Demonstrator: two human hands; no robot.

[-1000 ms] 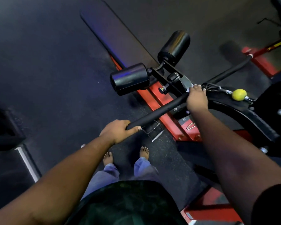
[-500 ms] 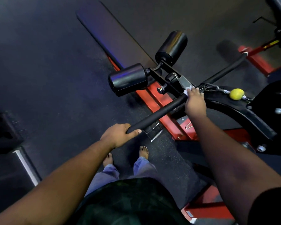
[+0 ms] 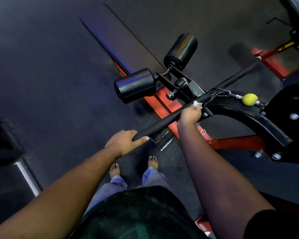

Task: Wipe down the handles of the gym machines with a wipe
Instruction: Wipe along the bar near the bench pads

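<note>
With the left hand [image 3: 126,141] gripping the near end of the handle bar [image 3: 164,120], the right hand [image 3: 191,113], curled round the bar over the white wipe [image 3: 197,103], had slid back from the yellow ball [image 3: 249,99], leaving that stretch probably wiped.

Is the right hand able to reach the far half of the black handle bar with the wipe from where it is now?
Probably yes. The right hand holds the wipe on the handle bar near its middle; only the cable clip there is in the way.
</note>
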